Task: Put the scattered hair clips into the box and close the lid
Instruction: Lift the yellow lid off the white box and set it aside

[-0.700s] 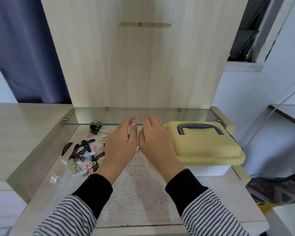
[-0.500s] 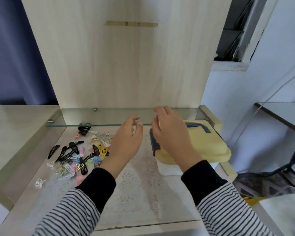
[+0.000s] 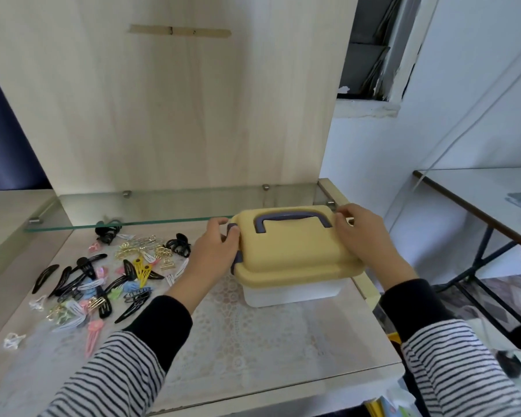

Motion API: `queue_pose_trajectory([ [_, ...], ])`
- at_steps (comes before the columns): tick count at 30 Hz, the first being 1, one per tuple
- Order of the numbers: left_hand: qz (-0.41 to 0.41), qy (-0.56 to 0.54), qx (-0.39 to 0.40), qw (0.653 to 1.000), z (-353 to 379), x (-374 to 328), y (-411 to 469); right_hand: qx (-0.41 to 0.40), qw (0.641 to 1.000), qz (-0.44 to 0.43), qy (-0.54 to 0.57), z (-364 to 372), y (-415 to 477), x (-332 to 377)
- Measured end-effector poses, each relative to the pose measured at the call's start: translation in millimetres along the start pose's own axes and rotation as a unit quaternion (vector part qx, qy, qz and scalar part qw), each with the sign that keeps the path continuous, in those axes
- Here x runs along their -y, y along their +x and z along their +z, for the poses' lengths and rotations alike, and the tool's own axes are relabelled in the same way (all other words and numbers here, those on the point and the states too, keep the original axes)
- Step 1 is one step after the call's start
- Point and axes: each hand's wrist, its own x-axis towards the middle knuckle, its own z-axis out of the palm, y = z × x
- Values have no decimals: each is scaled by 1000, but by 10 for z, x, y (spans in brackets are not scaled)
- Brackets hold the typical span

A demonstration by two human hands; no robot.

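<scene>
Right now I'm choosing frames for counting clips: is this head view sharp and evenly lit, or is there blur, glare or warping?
Head view: soft, even light, no hard shadows; hair clips fairly sharp; pale sheen on the glass shelf; wide-angle bowing tilts the wooden back panel; left hand and right hand gripping the yellow lid slightly soft.

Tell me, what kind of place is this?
Probably a dressing table in someone's home, maybe a bedroom: hair clips lie scattered on a lace-covered tabletop, with a glass shelf behind them and a yellow-lidded box beside them.
</scene>
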Motion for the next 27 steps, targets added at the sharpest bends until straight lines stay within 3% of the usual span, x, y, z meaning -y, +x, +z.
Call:
queue_pose_trajectory([
  [9,-24,-19,1,1000,11,-63,8,76,982,99,143,-93,55,-221],
  [16,-30,-19,-8,999,-81,-49,-6,106,966,109,209,-81,29,-190],
  [27,-11,25,4,1000,-153,-27,-5,84,988,73,110,6,16,-165],
])
